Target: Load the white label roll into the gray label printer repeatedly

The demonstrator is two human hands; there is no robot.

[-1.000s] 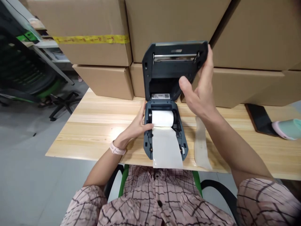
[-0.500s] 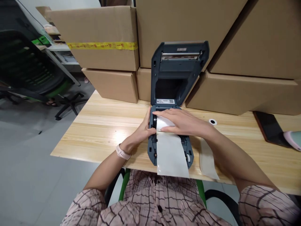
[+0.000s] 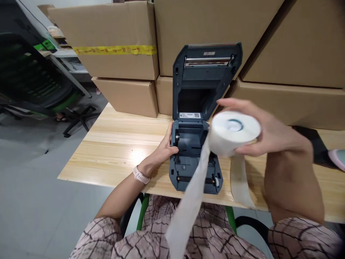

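A dark grey label printer (image 3: 185, 167) stands on the table with its lid (image 3: 207, 77) raised, and its paper bay shows bare. My left hand (image 3: 163, 149) grips the printer's left side wall, thumb over the rim and fingers along the outside. Above and right of the bay, my right hand (image 3: 275, 133) holds a white label roll (image 3: 228, 142), its core end facing up, between thumb and fingers. From the roll a loose strip hangs down to the left across the printer toward my lap, blurred by motion. A separate paper strip (image 3: 239, 180) lies right of the printer.
Stacked cardboard boxes (image 3: 107, 64) rise right behind the printer and along the table's back. On the wooden table (image 3: 107, 144), a dark flat device (image 3: 309, 138) and a pink-rimmed object (image 3: 336, 158) lie at the right. An office chair (image 3: 40, 79) stands on the floor at left.
My right hand has lifted the label roll out of the printer and moved it up and right, its strip trailing. My left hand has stayed on the printer's side.
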